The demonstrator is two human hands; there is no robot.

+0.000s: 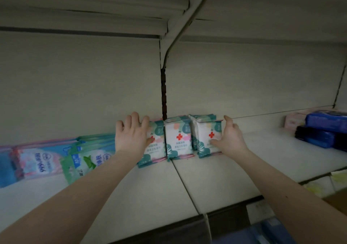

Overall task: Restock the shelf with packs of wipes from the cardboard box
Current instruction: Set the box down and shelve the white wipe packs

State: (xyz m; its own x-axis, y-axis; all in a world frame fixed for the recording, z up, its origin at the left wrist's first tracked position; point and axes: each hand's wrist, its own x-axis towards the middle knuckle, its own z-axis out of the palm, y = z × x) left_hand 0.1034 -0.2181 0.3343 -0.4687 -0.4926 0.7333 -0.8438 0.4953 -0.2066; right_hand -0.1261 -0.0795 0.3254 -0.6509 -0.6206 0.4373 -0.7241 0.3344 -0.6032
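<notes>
Several white and teal packs of wipes with a red cross (179, 140) stand upright in rows at the back of the pale shelf (216, 180). My left hand (131, 134) lies with straight fingers against the leftmost pack (153, 150), covering part of its front. My right hand (230, 137) touches the rightmost pack (209, 138), thumb on its front and fingers along its right side. The cardboard box is out of view.
Blue, pink and green wipe packs (56, 159) lean in a row at the left. Dark blue packs (324, 129) are stacked at the right on the same shelf. Another shelf hangs close overhead. Price-tag rail runs along the front edge.
</notes>
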